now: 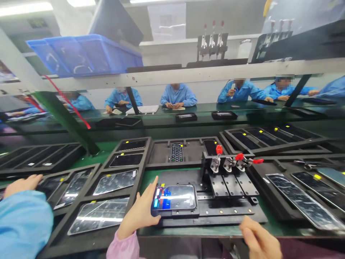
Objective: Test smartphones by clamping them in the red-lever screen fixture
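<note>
My left hand (pixel 141 210) is at the left end of a smartphone (pixel 175 197), its fingers stretched out and thumb spread apart. Coloured shapes light the left part of the phone's screen. The phone lies face up on the sliding bed of a black test fixture (pixel 226 212). Three toggle clamps (pixel 228 163) with red handles stand at the fixture's back right; two handles point up or forward-right and one lies more sideways. Near the front right edge of the fixture, my right hand (pixel 260 239) is curled closed, with nothing visible in it.
Black foam trays (pixel 142 158) with phones stand left, behind and right; one phone shows a keypad-like grid (pixel 177 153). A co-worker's blue sleeve (pixel 25 223) reaches over the left trays. A shelf (pixel 172 75) holding a blue bin (pixel 81 55) crosses overhead; workers sit beyond.
</note>
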Demonstrator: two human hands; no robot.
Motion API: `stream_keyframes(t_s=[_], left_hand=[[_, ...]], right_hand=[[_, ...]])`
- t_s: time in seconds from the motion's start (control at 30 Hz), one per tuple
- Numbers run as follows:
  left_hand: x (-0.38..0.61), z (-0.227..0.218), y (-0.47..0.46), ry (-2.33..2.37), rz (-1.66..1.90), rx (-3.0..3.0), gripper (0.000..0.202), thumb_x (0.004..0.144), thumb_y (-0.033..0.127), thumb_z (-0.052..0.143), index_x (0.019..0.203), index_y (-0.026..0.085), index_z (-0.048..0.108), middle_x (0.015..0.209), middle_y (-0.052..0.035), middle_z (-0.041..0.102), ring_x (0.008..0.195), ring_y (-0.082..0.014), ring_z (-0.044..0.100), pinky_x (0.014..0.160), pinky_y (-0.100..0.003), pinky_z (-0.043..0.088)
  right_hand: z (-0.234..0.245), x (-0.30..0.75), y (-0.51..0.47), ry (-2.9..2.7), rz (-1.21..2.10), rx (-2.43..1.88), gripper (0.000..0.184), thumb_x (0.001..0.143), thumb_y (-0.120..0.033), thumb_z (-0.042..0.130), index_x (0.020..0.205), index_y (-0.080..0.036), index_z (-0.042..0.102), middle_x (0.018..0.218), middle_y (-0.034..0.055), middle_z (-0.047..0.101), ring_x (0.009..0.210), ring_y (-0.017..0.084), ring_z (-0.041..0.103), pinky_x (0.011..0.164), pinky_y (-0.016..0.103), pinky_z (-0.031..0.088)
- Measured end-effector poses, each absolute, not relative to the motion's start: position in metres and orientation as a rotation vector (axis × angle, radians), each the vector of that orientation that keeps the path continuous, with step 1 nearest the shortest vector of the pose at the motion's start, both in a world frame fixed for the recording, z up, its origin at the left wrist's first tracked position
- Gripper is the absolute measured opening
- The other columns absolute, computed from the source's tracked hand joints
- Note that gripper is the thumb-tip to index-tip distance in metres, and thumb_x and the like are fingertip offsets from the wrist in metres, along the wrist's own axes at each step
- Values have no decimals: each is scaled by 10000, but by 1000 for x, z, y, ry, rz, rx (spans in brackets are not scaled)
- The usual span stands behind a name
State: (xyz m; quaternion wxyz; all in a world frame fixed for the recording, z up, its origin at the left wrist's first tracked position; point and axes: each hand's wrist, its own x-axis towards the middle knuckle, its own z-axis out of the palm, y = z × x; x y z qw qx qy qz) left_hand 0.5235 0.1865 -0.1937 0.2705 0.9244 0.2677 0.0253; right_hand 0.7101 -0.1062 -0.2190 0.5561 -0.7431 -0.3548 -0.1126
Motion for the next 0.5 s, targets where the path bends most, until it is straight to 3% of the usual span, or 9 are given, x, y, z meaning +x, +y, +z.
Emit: stream_keyframes(t_s=[0.07,0.17,0.27,0.37,0.5], left_hand=[[511,-197,183,788,153,2441,1150,584,236,671,1393,329,-141,1507,-74,119,1363,-314,143,1030,-627,134],[502,-202,174,829,338,2387,1164,576,316,722,1411,293,-89,1515,-61,76,1370,-280,132,1085,-496,190],[497,-206,165,902,513,2336,1084,620,338,705,1417,292,-28,1515,-38,91,1374,-245,131,1105,-444,187],[496,-213,157,965,612,2226,1046,635,349,702,1417,292,10,1508,-39,136,1368,-249,160,1105,-451,189],[500,-224,151,985,701,2038,1079,590,336,744,1412,302,46,1499,-40,170,1349,-269,219,1096,-453,213]], right_hand=[[-216,704,-75,-1162,-158,-1736,104,846,-244,490,856,-209,588,712,16,604,621,130,567,584,229,464],[-213,699,-22,-1518,-26,-1765,284,869,-286,462,1138,-211,517,999,79,596,924,187,567,798,322,480],[-215,700,20,-1705,-17,-1893,452,865,-412,456,1280,-238,416,1312,114,433,1230,292,368,955,521,361],[-218,702,37,-1745,51,-1974,435,865,-488,420,1225,-248,465,1398,97,338,1308,324,240,989,632,232],[-221,704,34,-1623,251,-1829,281,903,-416,360,883,-231,570,1347,41,395,1294,243,288,1050,522,232]])
